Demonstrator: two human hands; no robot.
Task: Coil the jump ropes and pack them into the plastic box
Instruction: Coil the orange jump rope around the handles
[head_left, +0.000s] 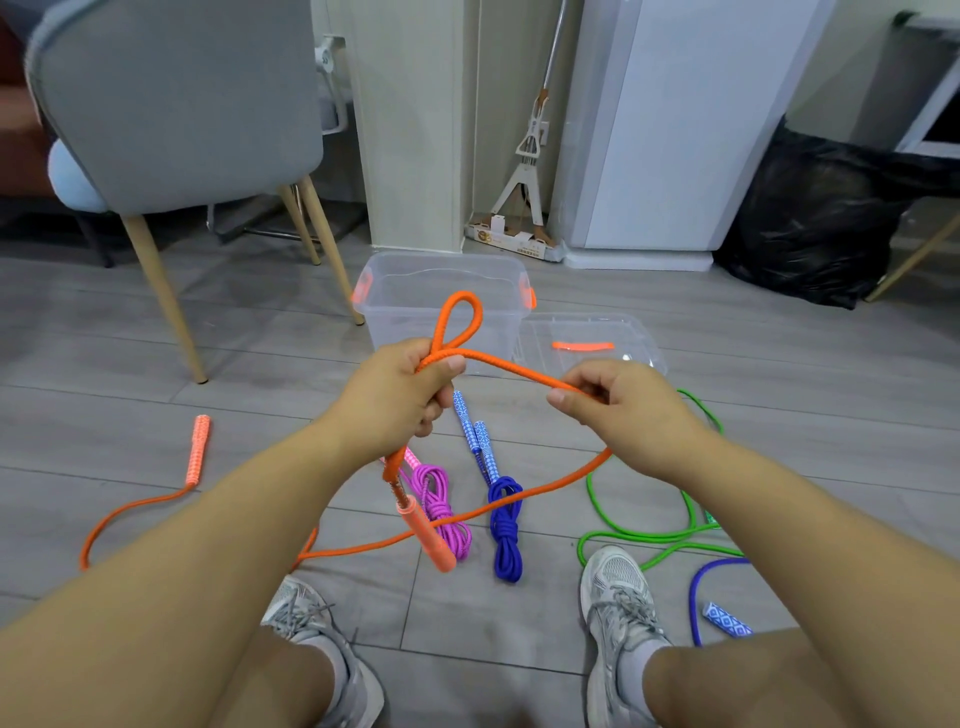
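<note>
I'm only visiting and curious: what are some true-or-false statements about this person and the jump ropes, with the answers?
1. Both the left hand and the right hand hold the orange rope. True.
2. The plastic box has coiled ropes in it. False: it looks empty; the pink coil and blue coil lie on the floor.
3. The lid is on the box. False: it lies on the floor beside it.
4. The green rope lies uncoiled on the floor. True.
5. One orange handle lies on the floor. True.
</note>
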